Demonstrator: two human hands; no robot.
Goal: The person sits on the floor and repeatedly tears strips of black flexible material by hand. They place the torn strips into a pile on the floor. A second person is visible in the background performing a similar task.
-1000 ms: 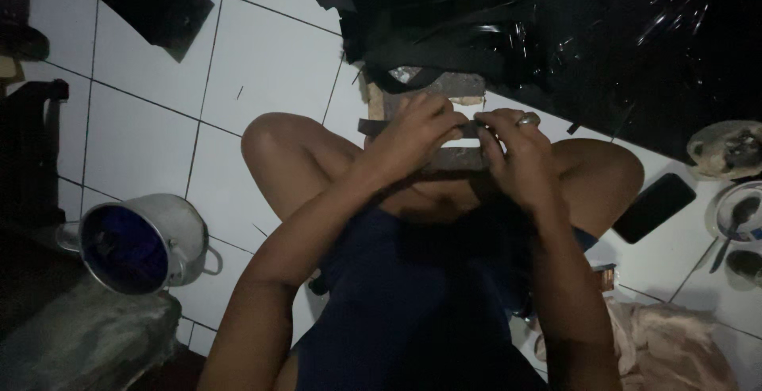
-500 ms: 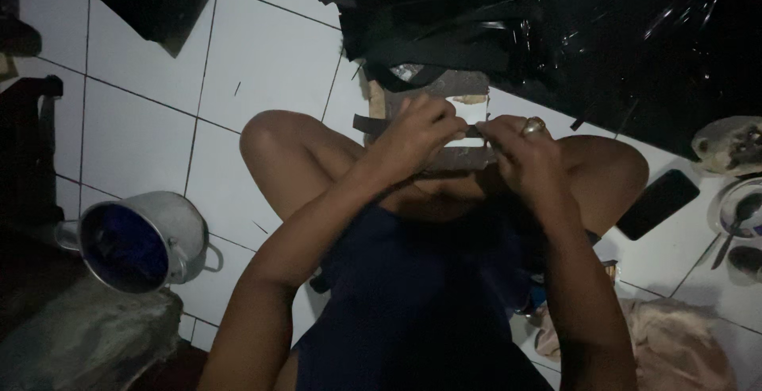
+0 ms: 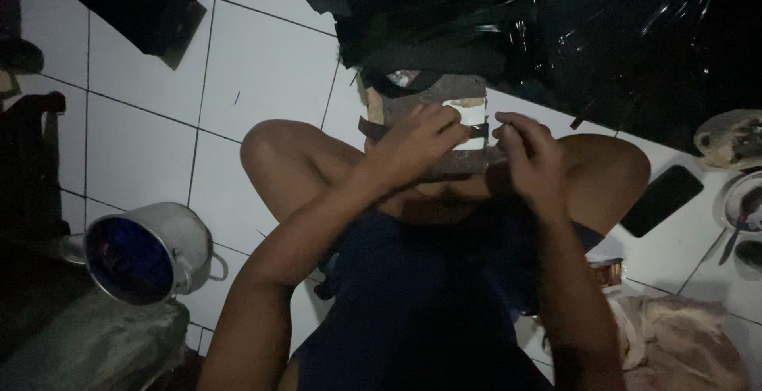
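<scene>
since the earlier frame the hands are sitting slightly lower over the knees, the board barely shifting. the flat grey-brown rectangular board (image 3: 444, 121) is lying upper centre of the frame, against the black plastic sheeting (image 3: 603, 34). the left hand (image 3: 417, 143) is pinching a dark narrow strip (image 3: 377, 130) across it; the right hand (image 3: 530, 153) is closing on the strip's other end (image 3: 479, 130).
</scene>
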